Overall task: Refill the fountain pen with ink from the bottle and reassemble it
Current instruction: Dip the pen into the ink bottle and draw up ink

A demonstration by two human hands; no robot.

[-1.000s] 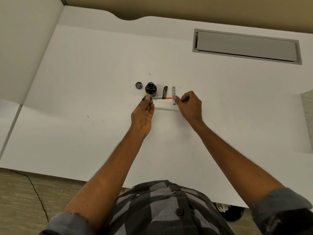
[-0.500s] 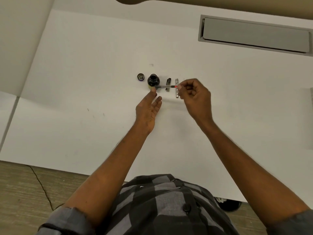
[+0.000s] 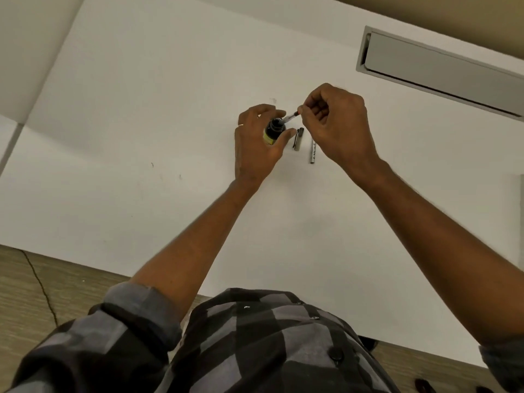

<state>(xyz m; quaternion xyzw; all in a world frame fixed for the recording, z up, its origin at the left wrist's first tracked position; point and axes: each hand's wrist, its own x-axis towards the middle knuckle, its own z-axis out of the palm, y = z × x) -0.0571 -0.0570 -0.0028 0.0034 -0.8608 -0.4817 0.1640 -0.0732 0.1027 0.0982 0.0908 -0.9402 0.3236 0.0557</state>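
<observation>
While the left hand (image 3: 255, 150) curls its fingers (image 3: 265, 109) around the ink bottle (image 3: 272, 132), which stands on the white table (image 3: 170, 109) just above the centre of the frame, the right hand (image 3: 340, 129) pinches the red upper end of the pen's inner section (image 3: 289, 118). That section slants down to the left, its lower end at the bottle's open mouth. Just right of the bottle lie the dark pen cap (image 3: 297, 140) and the silver barrel (image 3: 312, 153), side by side.

desk: white (image 3: 141, 109) | grey cable hatch (image 3: 439, 63) | wood-look floor (image 3: 17, 307) | perhaps a partition left (image 3: 28, 38)
</observation>
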